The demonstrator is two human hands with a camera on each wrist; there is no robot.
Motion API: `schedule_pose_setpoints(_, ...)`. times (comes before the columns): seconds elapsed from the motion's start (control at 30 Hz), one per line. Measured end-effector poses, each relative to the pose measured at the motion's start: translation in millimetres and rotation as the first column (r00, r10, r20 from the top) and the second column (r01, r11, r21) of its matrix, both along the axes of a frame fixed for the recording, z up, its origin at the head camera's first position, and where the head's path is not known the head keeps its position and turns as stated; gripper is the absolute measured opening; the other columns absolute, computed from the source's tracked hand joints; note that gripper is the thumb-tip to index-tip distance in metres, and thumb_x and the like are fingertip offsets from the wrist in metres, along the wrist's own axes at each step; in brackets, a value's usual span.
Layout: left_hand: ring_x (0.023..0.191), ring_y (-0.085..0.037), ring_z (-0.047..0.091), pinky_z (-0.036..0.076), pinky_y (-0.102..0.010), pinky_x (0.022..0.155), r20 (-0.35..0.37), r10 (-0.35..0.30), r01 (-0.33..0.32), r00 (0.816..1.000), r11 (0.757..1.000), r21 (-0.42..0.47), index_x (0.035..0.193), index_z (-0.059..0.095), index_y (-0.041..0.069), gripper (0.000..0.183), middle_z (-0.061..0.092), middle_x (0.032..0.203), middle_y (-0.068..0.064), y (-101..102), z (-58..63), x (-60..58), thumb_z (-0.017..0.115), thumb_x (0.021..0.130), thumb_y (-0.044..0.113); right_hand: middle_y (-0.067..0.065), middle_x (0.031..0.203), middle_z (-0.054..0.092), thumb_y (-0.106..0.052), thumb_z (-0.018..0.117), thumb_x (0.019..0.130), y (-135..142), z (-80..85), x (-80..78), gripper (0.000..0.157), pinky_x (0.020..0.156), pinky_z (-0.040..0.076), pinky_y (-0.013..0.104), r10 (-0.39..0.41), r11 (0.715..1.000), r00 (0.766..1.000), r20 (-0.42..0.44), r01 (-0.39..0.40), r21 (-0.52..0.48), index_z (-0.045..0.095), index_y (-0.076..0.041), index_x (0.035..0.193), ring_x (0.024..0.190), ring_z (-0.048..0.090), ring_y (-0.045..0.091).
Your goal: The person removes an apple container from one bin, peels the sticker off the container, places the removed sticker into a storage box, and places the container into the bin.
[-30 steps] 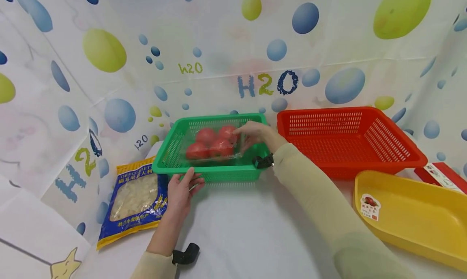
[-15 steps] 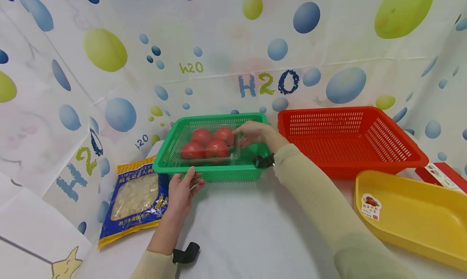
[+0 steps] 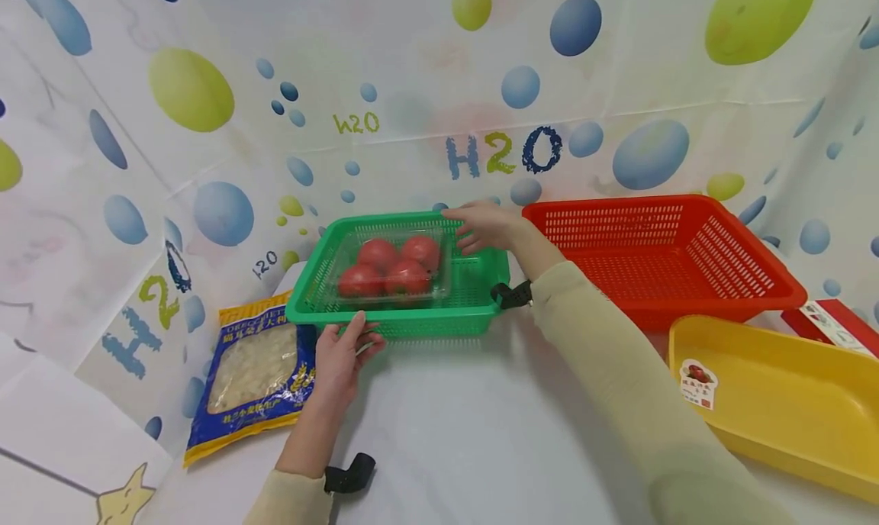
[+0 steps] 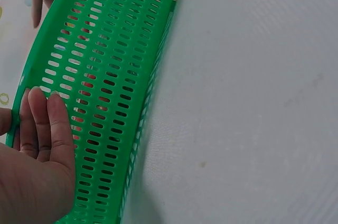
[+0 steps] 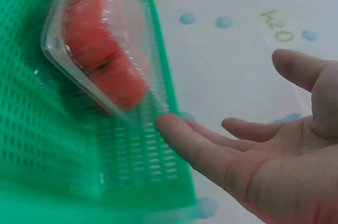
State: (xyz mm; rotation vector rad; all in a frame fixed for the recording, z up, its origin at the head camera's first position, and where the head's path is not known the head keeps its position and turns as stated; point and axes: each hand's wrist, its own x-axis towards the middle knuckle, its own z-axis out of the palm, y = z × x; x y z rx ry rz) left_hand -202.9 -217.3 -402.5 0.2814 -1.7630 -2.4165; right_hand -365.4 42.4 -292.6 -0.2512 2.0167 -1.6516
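A clear plastic box of tomatoes (image 3: 391, 267) lies in the left part of the green plastic basket (image 3: 387, 319). My left hand (image 3: 341, 357) grips the basket's front rim, thumb over the top and fingers against the outer wall. The left wrist view shows those fingers (image 4: 60, 129) on the slotted side. Over the basket's right end, my right hand (image 3: 487, 226) is raised with fingers spread and nothing in it. In the right wrist view the tomato box (image 5: 100, 49) sits apart from the fingertips, somewhat blurred.
A red basket (image 3: 652, 307) stands right of the green one. In front of it is a yellow tray (image 3: 790, 388), with a red box (image 3: 831, 323) behind. A blue and yellow bag of pasta (image 3: 250, 365) lies at the left. A patterned sheet hangs behind.
The tomato box has slid left in the green basket. My right hand has let go of it and lifted up, away to the right. The left hand stays at the rim.
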Motion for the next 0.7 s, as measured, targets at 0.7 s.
schedule_pose_setpoints(0.7,0.089,-0.017,0.071,0.057,-0.037,0.088,0.053,-0.116,0.119,0.992,0.990,-0.076,0.117,0.051,-0.003,0.035,0.074,0.103,-0.008,3,-9.9,8.6,0.057,0.106,0.030,0.023,0.145,0.047,-0.030,0.051,0.107,94,32.3,73.3,0.063,0.102,0.048,0.046,-0.028,0.998,0.988,-0.155,0.018,-0.065,0.026,-0.006,0.159,0.126,0.055,0.040)
